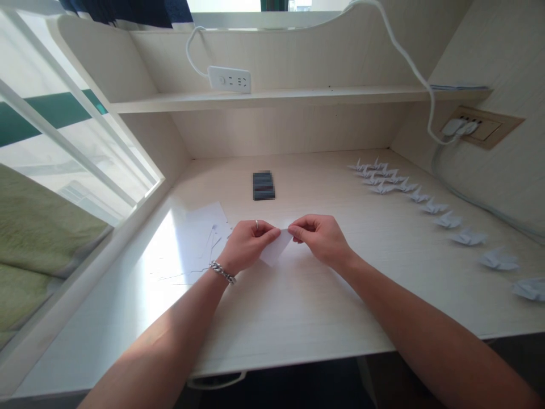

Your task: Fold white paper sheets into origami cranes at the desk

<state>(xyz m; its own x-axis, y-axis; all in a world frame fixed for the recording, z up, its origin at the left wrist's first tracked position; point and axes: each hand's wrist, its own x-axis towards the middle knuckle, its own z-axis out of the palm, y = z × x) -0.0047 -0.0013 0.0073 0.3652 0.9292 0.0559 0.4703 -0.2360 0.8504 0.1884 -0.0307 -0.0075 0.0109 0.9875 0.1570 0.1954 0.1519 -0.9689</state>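
A small piece of white paper (275,250) is held between my two hands above the middle of the desk. My left hand (250,241), with a ring and a chain bracelet, pinches its upper left edge between thumb and fingers. At its upper right corner, the thumb and forefinger of my right hand (319,234) are pinched together on it. The paper's lower part hangs down to a point. More white sheets (204,227) lie left of my left hand, partly in bright sunlight.
Folded paper cranes (434,206) stand in rows along the desk's right side. A dark pixelated rectangle (264,186) lies beyond my hands. A power strip (230,79) rests on the shelf (289,99); its white cable runs to a wall socket (483,128). White rails (63,125) border the left.
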